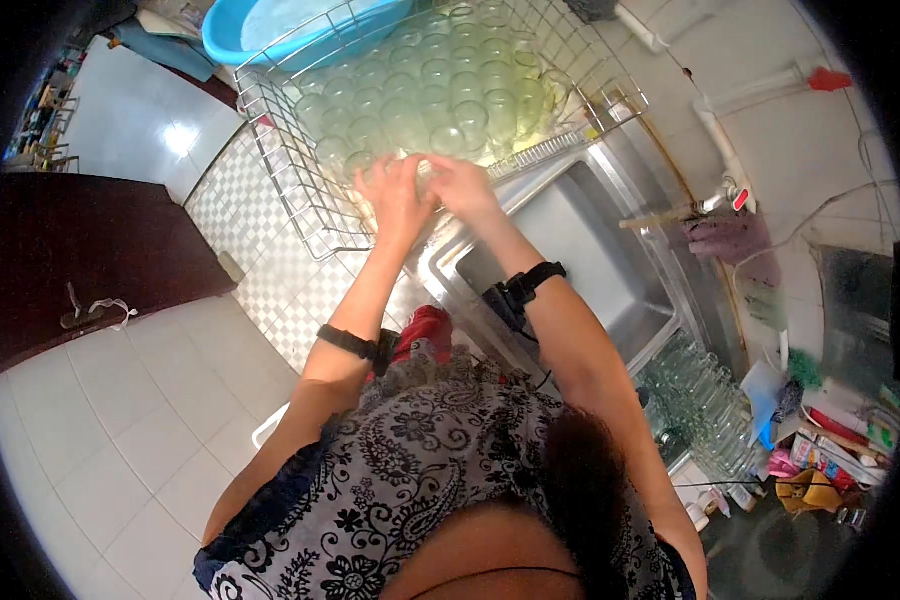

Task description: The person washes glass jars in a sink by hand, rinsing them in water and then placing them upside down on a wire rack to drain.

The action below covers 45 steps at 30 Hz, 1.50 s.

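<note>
A wire basket [281, 180] at the top centre holds rows of clear glass vessels [435, 101], standing close together. Over the near row of glass, at the basket's front, are both my hands, side by side and almost touching. My left hand [396, 196] has its fingers spread at the near left glasses. Beside it, my right hand [461, 186] is curled with its fingertips at the near edge of the glass. Whether either hand grips a vessel is hidden by blur and the fingers. A black strap with a small device sits on each forearm.
A steel sink [570, 262] lies right of my hands, with a red-handled tap [735, 199] on the tiled wall. More glassware [709, 409] is stacked beyond its near end. A blue basin [229, 37] stands behind the basket. Dark door [105, 262] at left; cluttered items [817, 450] lower right.
</note>
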### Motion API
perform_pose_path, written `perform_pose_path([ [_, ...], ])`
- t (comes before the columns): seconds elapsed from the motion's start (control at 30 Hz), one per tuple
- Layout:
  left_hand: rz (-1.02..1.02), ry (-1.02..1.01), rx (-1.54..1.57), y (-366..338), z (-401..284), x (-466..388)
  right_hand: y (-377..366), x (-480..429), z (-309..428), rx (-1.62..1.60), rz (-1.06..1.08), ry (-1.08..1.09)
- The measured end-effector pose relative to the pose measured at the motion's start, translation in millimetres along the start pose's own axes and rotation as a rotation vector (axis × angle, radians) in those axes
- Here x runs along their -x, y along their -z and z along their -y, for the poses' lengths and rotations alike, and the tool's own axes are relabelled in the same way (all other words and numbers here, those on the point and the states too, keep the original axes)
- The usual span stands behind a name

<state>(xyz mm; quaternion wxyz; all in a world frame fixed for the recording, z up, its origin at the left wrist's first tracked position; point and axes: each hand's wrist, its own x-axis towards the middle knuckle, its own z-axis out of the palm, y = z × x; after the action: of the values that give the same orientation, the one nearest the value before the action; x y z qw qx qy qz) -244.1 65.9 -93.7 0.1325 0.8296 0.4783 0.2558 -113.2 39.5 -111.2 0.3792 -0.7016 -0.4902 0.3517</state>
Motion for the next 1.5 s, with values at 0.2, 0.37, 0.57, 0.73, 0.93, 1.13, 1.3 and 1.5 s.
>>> perform_pose_path([
  [0.2, -0.235, -0.107, -0.08, -13, 15, -16, 17, -1, 10, 0.313, -0.325, 0.127],
  [0.37, -0.274, -0.059, 0.013, -18, 24, -28, 29, -18, 27, 0.57, -0.159, 0.341],
  [0.57, -0.367, 0.136, -0.068, -18, 23, -60, 37, -43, 26, 0.609, -0.007, 0.347],
  [0.73, -0.499, 0.219, -0.068, -19, 22, -82, 34, -47, 28, 0.645, -0.072, 0.317],
  [0.93, -0.649, 0.199, -0.025, -23, 28, -83, 10, -36, 55, 0.422, 0.016, 0.387],
  [1.13, -0.609, 0.254, 0.214, -12, 21, -69, -11, -50, 39, 0.416, 0.068, 0.342],
  [1.3, -0.498, 0.343, 0.356, 5, 28, -27, -9, -48, 49, 0.459, 0.152, 0.305],
  [1.5, -0.464, 0.275, 0.342, 4, 23, -22, 13, -13, 66, 0.438, 0.028, 0.236],
])
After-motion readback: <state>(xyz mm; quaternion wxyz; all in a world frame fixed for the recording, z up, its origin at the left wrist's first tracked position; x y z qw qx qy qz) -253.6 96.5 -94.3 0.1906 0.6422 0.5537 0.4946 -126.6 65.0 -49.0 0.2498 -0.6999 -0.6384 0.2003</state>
